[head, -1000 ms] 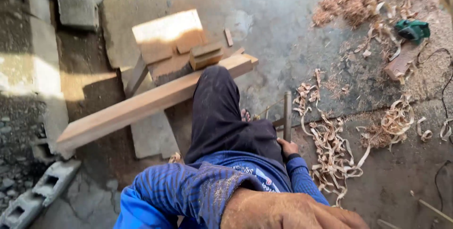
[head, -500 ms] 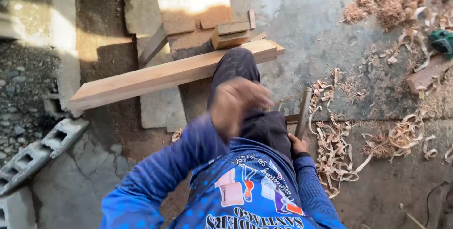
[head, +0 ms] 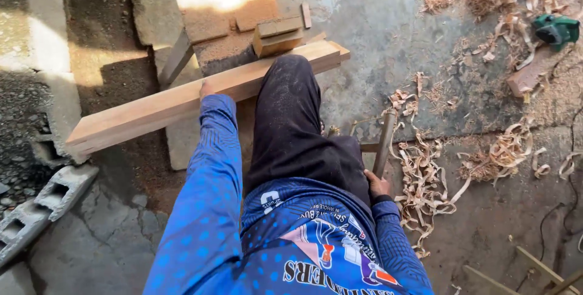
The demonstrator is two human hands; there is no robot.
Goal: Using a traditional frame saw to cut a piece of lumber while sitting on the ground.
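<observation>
I am pinning the long plank (head: 182, 103) across the far blocks (head: 225, 9) with my leg (head: 291, 125), my left hand (head: 207, 90) touching its near edge, fingers hidden. My right hand (head: 378, 184) is closing around a saw handle (head: 384, 146) at my right; next, I judge, comes lifting it to the plank.

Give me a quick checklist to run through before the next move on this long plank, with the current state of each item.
1. Left hand on the long plank: ok, it rests on the near edge.
2. Plank pinned: ok, the leg in dark trousers lies across it.
3. Plank support: ok, it sits on the concrete block; its left end juts out unsupported.
4. Right hand on the tool handle: ok, it grips the lower end; the working end is hard to make out.
5. Floor around: not ok, wood shavings litter it.
6. Green power tool: ok, lying far off.
</observation>
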